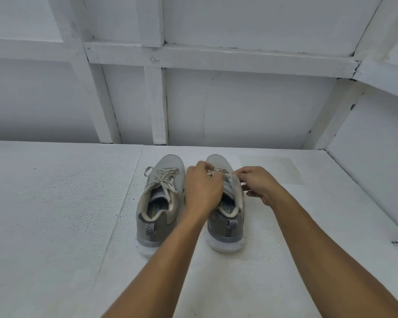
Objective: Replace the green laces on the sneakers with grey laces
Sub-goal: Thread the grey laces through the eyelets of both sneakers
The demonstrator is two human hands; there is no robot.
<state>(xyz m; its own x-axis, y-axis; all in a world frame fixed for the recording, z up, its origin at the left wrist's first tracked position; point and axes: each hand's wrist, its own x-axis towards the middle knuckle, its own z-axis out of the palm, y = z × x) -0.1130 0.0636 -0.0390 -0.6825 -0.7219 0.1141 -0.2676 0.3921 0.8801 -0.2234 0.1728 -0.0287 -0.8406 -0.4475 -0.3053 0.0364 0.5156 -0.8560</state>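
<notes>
Left grip: the left hand was curled over the upper eyelets of the right sneaker, its fingertips closed on the working lace.
Right grip: the right hand pinched the same lace between thumb and forefinger, just off the shoe's outer side.
Task's thing: the right sneaker stood toe to the wall, near the far edge of the white platform and about midway along it. The left sneaker stood just beside it, parallel, not touching.
Lace colour: pale grey-beige on both shoes; no green lace showed.
Step, as judged: drawing up or tying the last crossings, so the job looked nearly finished.
Doing it well: hold the crossing down with one hand and draw slack with the other, keep the lace flat rather than twisted, and even out the two ends before knotting. A hard tug would probably slide the light shoe.
Count, hands: two, both on one shoe.
Count, sneakers: two.
Count, laces: two, the working lace and the other lace, already threaded.
Count, green laces: none in view.
</notes>
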